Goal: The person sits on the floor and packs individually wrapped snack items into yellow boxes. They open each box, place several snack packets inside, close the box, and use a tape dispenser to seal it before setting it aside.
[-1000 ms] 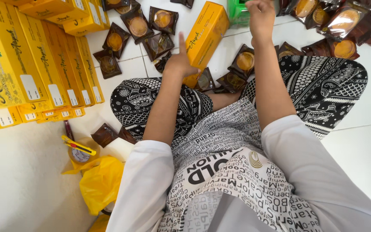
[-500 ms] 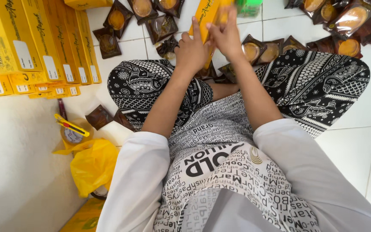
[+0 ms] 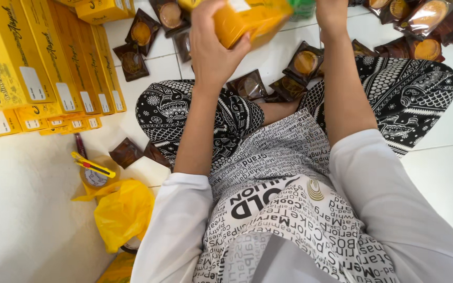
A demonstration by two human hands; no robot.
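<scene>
glossy white tiled floor (image 3: 446, 173) with thin grout lines, plain white surface (image 3: 22, 220) at left, even bright light

bright, even light | soft shadows | edges perhaps slightly stretched

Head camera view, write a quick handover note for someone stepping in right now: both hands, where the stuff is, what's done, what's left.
Left hand: grips the yellow box, raised over the lap.
Right hand: at the box's far end, mostly cut off by the frame edge; grip unclear.
Brown cake packets: loose on the white tile floor around the knees.
Done: a row of closed yellow boxes stands at left.
Left: many packets lie unboxed.
</scene>
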